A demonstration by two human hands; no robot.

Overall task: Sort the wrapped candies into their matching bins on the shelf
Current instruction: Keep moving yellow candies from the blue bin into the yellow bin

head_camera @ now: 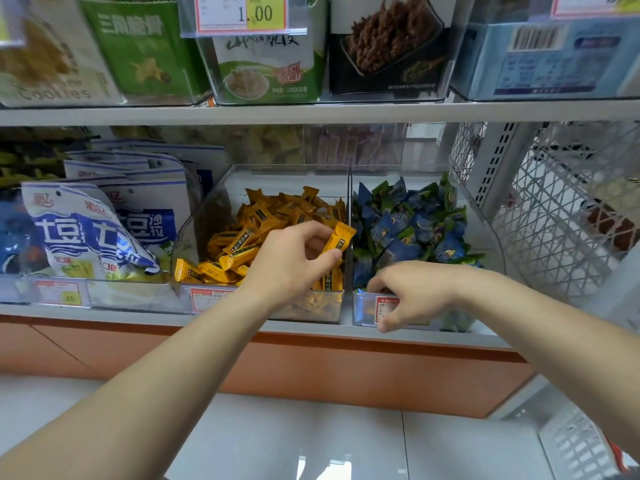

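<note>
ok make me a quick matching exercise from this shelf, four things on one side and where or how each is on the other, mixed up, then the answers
Things:
1. left hand
2. right hand
3. blue candies
4. white and blue bags

Places or states:
A. piled in the right clear bin
B. pinching a yellow candy over the yellow-candy bin
C. standing left of the yellow-candy bin
D. at the front edge of the right clear bin

Pairs: 1-B, 2-D, 3-A, 4-C

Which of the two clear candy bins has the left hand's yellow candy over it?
The clear bin of yellow candies, left of the blue-candy bin. The left hand pinches a yellow candy above its right side.
</note>
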